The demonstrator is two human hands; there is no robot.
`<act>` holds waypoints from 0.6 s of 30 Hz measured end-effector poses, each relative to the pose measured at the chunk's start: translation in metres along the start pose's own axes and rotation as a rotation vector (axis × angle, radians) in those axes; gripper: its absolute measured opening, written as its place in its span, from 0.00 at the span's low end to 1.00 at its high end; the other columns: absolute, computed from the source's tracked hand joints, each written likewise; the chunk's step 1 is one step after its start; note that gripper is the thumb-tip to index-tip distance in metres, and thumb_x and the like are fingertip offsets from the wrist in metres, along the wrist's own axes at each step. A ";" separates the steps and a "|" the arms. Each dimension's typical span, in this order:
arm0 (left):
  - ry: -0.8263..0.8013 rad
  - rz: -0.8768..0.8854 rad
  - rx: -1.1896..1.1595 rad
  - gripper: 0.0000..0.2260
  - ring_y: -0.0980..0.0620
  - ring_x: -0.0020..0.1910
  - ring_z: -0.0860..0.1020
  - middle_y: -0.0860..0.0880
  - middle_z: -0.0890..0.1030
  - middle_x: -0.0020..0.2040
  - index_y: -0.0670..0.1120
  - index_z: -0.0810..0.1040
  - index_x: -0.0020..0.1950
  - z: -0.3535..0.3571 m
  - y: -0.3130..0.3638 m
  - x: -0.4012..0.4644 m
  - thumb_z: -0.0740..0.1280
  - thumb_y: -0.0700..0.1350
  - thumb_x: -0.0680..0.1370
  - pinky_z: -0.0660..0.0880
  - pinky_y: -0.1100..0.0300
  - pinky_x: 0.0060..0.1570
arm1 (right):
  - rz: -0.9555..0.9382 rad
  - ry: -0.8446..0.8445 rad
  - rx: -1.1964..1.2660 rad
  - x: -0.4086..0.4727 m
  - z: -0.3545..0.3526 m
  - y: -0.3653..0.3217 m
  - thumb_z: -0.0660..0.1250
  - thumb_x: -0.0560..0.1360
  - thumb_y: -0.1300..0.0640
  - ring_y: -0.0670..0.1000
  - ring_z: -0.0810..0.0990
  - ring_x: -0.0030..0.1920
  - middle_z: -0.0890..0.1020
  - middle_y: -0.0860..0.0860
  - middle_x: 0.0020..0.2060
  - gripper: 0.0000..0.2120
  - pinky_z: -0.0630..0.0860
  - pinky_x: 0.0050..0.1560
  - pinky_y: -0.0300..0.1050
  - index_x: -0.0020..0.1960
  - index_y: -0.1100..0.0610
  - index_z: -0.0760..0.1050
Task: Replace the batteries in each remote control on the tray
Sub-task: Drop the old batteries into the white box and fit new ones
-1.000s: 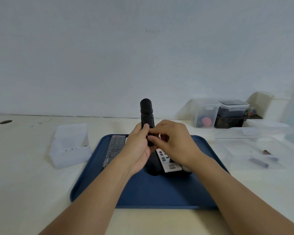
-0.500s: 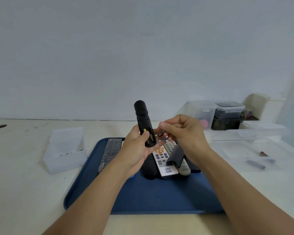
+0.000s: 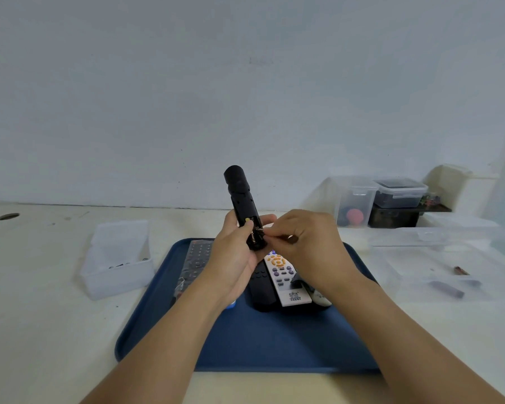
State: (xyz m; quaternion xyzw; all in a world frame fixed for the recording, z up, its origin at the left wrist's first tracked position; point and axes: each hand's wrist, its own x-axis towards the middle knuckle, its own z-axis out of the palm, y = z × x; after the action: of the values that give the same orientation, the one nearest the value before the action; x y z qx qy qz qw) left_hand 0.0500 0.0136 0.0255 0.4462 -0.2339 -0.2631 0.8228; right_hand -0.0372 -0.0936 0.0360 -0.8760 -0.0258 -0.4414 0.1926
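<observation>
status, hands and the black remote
Left hand holds black remote upright. Right hand pinching at its battery bay. Nothing in the way.

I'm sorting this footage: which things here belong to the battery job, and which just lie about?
Job: black remote in left hand; right hand at its battery bay; remotes on blue tray; clear boxes with batteries.

Lying about: stacked containers; table hole.

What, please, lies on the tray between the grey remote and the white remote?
In the head view, a black remote lies between the grey remote and white remote, partly hidden by the left hand.
</observation>
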 end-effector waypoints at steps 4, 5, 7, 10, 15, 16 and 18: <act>-0.020 0.013 0.049 0.14 0.49 0.45 0.84 0.40 0.83 0.59 0.46 0.73 0.66 -0.001 -0.002 -0.003 0.54 0.35 0.85 0.80 0.53 0.49 | 0.059 -0.082 0.019 -0.001 0.005 -0.003 0.74 0.72 0.64 0.34 0.77 0.39 0.76 0.37 0.36 0.05 0.69 0.42 0.27 0.43 0.56 0.87; -0.031 0.016 0.057 0.14 0.51 0.44 0.84 0.42 0.83 0.58 0.47 0.73 0.65 -0.001 -0.003 -0.003 0.54 0.35 0.85 0.80 0.56 0.46 | 0.089 -0.119 0.052 -0.002 0.006 -0.004 0.75 0.71 0.64 0.36 0.78 0.43 0.75 0.37 0.38 0.05 0.71 0.44 0.29 0.45 0.56 0.87; -0.042 0.014 0.068 0.15 0.52 0.43 0.84 0.43 0.82 0.56 0.49 0.74 0.65 0.000 -0.003 -0.004 0.54 0.35 0.85 0.79 0.59 0.40 | 0.123 -0.168 0.104 -0.002 0.010 -0.005 0.76 0.69 0.64 0.49 0.82 0.48 0.80 0.45 0.41 0.07 0.78 0.47 0.45 0.46 0.56 0.87; -0.033 -0.007 0.043 0.16 0.48 0.47 0.83 0.41 0.82 0.56 0.50 0.75 0.65 -0.002 -0.002 -0.004 0.54 0.36 0.85 0.79 0.60 0.40 | 0.199 -0.139 0.229 -0.002 0.009 -0.002 0.79 0.67 0.63 0.54 0.82 0.50 0.82 0.50 0.41 0.10 0.79 0.48 0.50 0.47 0.55 0.87; -0.041 -0.059 -0.012 0.16 0.43 0.54 0.83 0.36 0.81 0.60 0.45 0.74 0.69 -0.003 -0.002 -0.004 0.54 0.36 0.85 0.82 0.57 0.45 | 0.326 -0.125 0.463 -0.003 0.004 0.004 0.82 0.63 0.61 0.51 0.82 0.42 0.85 0.48 0.40 0.14 0.77 0.43 0.40 0.48 0.53 0.87; -0.050 -0.073 -0.022 0.16 0.43 0.53 0.82 0.35 0.80 0.60 0.44 0.73 0.70 -0.002 -0.002 -0.004 0.54 0.35 0.85 0.82 0.55 0.47 | 0.334 -0.108 0.475 -0.003 0.003 0.005 0.82 0.63 0.61 0.49 0.81 0.39 0.84 0.49 0.39 0.14 0.76 0.41 0.40 0.48 0.54 0.87; -0.076 -0.100 -0.041 0.16 0.42 0.56 0.80 0.31 0.77 0.64 0.43 0.73 0.70 0.000 -0.002 -0.004 0.54 0.35 0.85 0.81 0.50 0.58 | 0.333 -0.073 0.459 -0.001 0.002 0.007 0.82 0.63 0.62 0.44 0.76 0.33 0.83 0.53 0.36 0.13 0.74 0.37 0.38 0.46 0.53 0.87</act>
State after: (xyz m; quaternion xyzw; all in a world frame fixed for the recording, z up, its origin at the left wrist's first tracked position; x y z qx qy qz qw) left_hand 0.0462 0.0154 0.0226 0.4300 -0.2370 -0.3253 0.8082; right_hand -0.0353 -0.0994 0.0319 -0.8169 0.0123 -0.3546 0.4548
